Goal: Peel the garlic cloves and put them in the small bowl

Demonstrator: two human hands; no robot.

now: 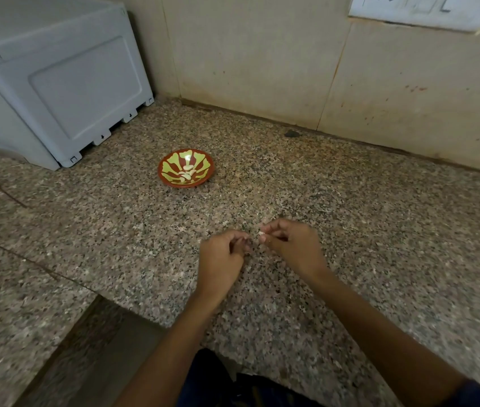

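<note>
Garlic clove (261, 234): pinched in right hand (293, 245) grip, mid-peel.
Left hand (222, 257): curled; contents can't tell.
Next: finish skin, drop in small bowl (171, 179).

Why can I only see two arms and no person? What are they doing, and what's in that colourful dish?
The camera sits on the person's head and looks down, so you see only their arms, as if you were them. There is just this one picture. Both hands are over a speckled stone counter. The right hand pinches a small pale garlic clove in its fingers. The left hand is curled close beside it; whether it holds anything is hidden. Farther back stands a small bowl, red and yellow-green, with several peeled cloves inside. At the far left is a big grey plastic box, and a socket plate is on the wall.
</note>
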